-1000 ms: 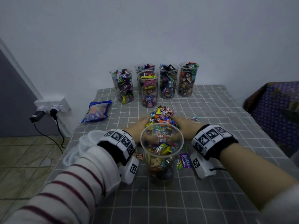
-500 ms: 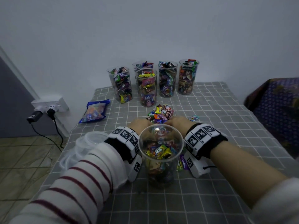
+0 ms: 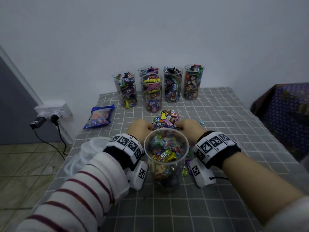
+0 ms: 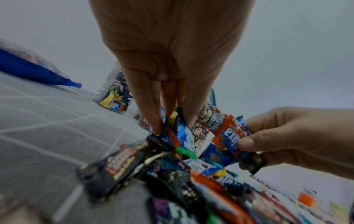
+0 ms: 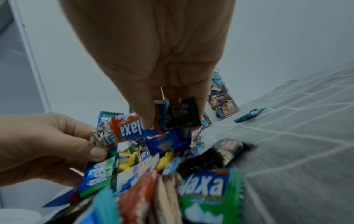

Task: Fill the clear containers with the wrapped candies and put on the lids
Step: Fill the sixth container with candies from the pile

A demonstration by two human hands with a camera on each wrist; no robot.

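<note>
A clear container [image 3: 166, 166], partly filled with wrapped candies, stands open near the table's front. Just behind it lies a loose candy pile [image 3: 166, 118]. My left hand [image 3: 141, 127] and right hand [image 3: 189, 127] meet at the near side of that pile. In the left wrist view my left hand [image 4: 171, 125] pinches a bunch of wrapped candies [image 4: 184, 136] between thumb and fingers. In the right wrist view my right hand [image 5: 172, 119] grips an orange-blue candy [image 5: 132, 128] and a black one. A stack of clear lids [image 3: 91, 149] lies at the left.
Several candy-filled containers [image 3: 173, 86] without lids stand in a row at the back by the wall. A blue candy bag [image 3: 100, 118] lies at the back left. A stray teal candy [image 3: 201, 122] lies right of the pile. Grey checked cloth [image 3: 234, 131] covers the table.
Both hands have drawn closer together at the pile behind the front container and have closed their fingers on candies.
</note>
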